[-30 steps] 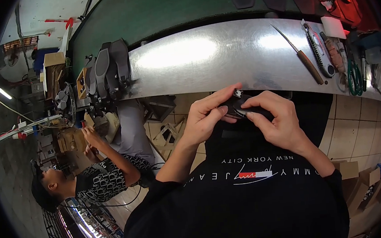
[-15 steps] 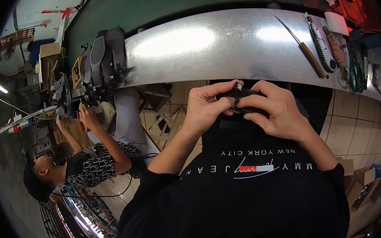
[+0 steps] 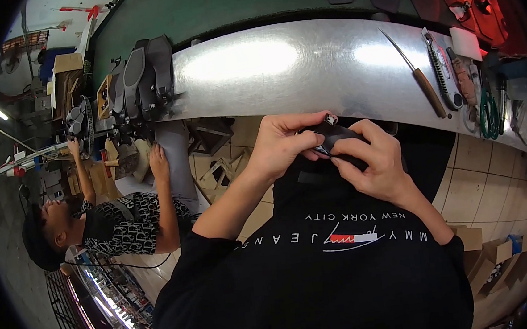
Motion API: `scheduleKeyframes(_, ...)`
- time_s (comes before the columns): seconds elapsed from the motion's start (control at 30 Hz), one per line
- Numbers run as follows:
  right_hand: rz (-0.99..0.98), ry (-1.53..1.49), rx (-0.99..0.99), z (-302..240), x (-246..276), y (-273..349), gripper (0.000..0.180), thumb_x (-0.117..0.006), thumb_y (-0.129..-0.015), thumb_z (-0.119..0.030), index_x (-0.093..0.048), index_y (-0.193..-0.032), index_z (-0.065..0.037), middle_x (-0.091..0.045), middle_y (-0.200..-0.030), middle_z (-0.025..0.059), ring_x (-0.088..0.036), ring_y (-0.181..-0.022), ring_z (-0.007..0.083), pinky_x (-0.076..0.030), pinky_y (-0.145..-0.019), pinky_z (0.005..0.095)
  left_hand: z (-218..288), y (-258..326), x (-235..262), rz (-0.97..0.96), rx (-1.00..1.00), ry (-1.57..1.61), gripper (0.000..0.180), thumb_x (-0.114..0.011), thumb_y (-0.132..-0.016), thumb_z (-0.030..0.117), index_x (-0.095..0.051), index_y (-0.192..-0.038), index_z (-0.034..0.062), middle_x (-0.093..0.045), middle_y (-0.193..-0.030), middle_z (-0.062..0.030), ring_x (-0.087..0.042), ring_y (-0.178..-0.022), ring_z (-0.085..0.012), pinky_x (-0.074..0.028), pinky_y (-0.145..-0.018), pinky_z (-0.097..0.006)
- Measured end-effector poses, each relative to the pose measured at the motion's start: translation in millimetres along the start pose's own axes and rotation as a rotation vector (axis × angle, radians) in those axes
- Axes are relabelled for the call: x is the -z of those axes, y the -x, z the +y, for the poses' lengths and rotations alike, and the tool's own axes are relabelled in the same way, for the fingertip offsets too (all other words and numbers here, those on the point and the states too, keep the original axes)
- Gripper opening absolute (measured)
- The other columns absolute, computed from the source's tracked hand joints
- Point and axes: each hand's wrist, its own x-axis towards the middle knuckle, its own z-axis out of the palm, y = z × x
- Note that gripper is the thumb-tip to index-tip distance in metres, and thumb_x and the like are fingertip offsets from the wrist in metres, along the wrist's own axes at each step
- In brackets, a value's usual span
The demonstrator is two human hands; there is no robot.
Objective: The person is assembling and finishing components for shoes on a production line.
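Note:
Both my hands meet just off the near edge of the metal bench, over my lap. Between them is a black sandal [image 3: 339, 132], mostly hidden by my fingers, with a pale-marked strap end poking up beside my left index finger. My left hand [image 3: 288, 143] pinches the strap part between thumb and fingers. Closed on the sandal's other side is my right hand [image 3: 375, 155], its thumb and index fingertip close to the left thumb.
On the metal bench [image 3: 233, 96] lie a wooden-handled awl [image 3: 424, 84], a box cutter [image 3: 443, 70] and green-handled scissors [image 3: 489, 116]. Several sandals [image 3: 140, 78] stand at its left end. A co-worker [image 3: 125, 222] sits at left; cardboard boxes [image 3: 500, 260] stand lower right.
My right fingers have shifted on the sandal, and more of its dark surface shows between my hands. The co-worker's hands have moved apart, one toward the machine, one toward their leg.

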Motion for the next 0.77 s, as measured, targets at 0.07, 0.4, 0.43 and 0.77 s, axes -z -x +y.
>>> scheduleKeyframes(0.07,0.051,0.044,0.088,4.3,-3.6,0.6,0.022,-0.074,-0.064,-0.009,-0.067,-0.085,-0.010,-0.057,-0.081,0.0094,-0.058,-0.065,0.0253,-0.046,-0.055,0.0331,4.9,-3.0,3.7,-0.021,0.160,0.153,0.034,-0.057,-0.079,-0.009,-0.064,-0.112,-0.0040,-0.064,-0.112,-0.0198,-0.070,-0.074,-0.0220,-0.059,-0.057,-0.022)
scheduleKeyframes(0.4,0.055,0.053,0.069,-4.5,-4.9,-8.2,0.032,-0.070,-0.073,0.000,-0.061,-0.104,-0.001,-0.065,-0.088,0.0131,-0.066,-0.074,0.0264,-0.051,-0.064,0.0328,-22.6,-3.1,-0.2,0.098,-0.030,0.077,0.036,-0.051,-0.097,0.024,-0.057,-0.125,0.0013,-0.066,-0.105,-0.0097,-0.064,-0.065,-0.0102,-0.050,-0.048,-0.018)
scheduleKeyframes(0.43,0.050,0.049,0.068,-4.8,-6.0,-7.1,0.032,-0.070,-0.073,0.000,-0.061,-0.104,-0.001,-0.065,-0.088,0.0131,-0.066,-0.074,0.0264,-0.051,-0.064,0.0328,-26.2,-3.2,-3.1,0.190,-0.047,0.019,0.035,-0.052,-0.097,0.027,-0.060,-0.122,0.0037,-0.067,-0.098,-0.0047,-0.060,-0.060,-0.0073,-0.047,-0.047,-0.017)
scheduleKeyframes(0.77,-0.041,0.053,-0.135,-1.6,-14.2,-2.4,0.021,-0.074,-0.076,-0.006,-0.058,-0.090,-0.004,-0.064,-0.076,0.0100,-0.066,-0.068,0.0229,-0.050,-0.060,0.0298,-43.0,-8.2,0.6,0.098,-0.002,0.079,0.040,-0.051,-0.097,0.038,-0.068,-0.098,0.0026,-0.062,-0.072,-0.0003,-0.052,-0.058,-0.0048,-0.041,-0.054,-0.017)
